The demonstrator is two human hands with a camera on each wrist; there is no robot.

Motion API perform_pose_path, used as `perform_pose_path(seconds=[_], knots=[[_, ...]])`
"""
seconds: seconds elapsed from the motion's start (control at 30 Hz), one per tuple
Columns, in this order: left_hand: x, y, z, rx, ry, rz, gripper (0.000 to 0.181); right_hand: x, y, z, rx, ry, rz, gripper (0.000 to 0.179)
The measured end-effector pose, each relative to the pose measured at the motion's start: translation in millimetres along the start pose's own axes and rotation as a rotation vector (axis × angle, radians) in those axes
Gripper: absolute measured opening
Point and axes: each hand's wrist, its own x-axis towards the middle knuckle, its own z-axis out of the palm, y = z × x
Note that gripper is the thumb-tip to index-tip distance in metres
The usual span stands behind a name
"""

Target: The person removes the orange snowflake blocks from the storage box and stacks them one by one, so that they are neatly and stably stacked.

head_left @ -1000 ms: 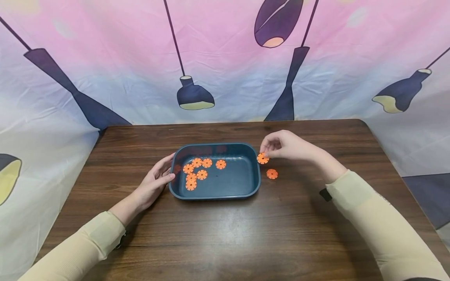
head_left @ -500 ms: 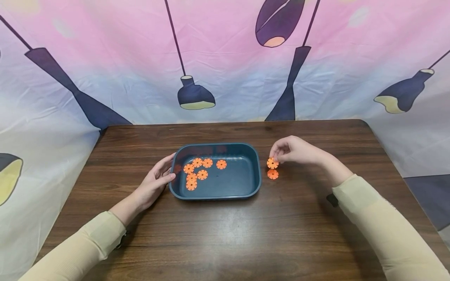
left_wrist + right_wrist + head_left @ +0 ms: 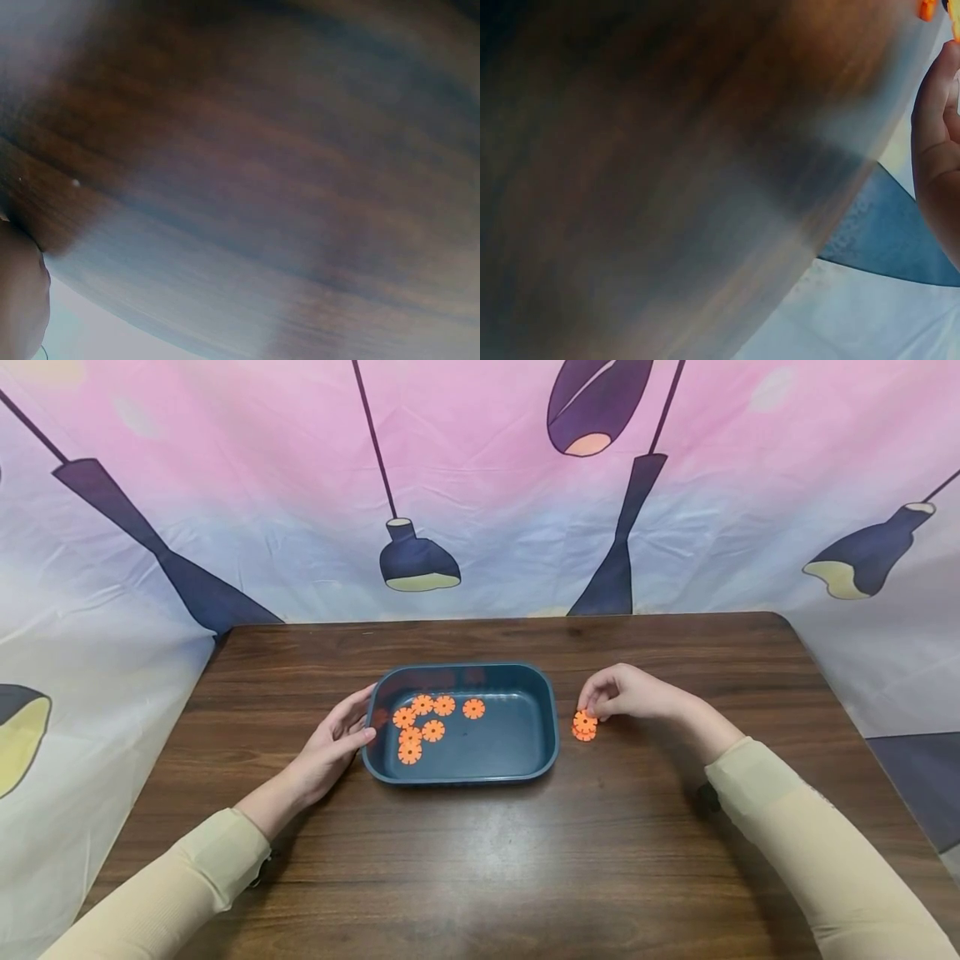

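A dark blue tray holds several orange notched discs, most of them towards its left side. My left hand grips the tray's left wall, thumb at the rim and fingers outside it. Just right of the tray, my right hand pinches an orange notched disc between thumb and fingers. Under it a second orange disc lies on the table, mostly covered. Whether the two discs touch I cannot tell. In the right wrist view only a bit of orange shows beyond the thumb.
Everything stands on a dark wood-grain table. Behind its far edge hangs a cloth backdrop printed with lamps. The left wrist view is mostly blurred table surface.
My right hand moved right and towards me with its disc, from beside the tray's rim to over the disc on the table. The left hand and tray stayed put.
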Motion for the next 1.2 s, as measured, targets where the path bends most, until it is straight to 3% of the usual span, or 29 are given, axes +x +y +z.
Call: perform_pose_path(seconds=[0.43, 0.87, 1.2], knots=[[2.7, -0.7, -1.6, 0.017, 0.002, -0.006, 0.063, 4.3, 7.7, 1.2, 0.0, -0.017, 0.067, 0.01], [2.0, 0.9, 0.2, 0.011, 0.002, -0.011, 0.063, 0.6, 9.1, -0.6, 0.005, -0.04, 0.063, 0.012], [0.6, 0.9, 0.0, 0.019, 0.005, -0.014, 0.063, 4.0, 9.7, 4.9, -0.052, -0.036, 0.04, 0.01]])
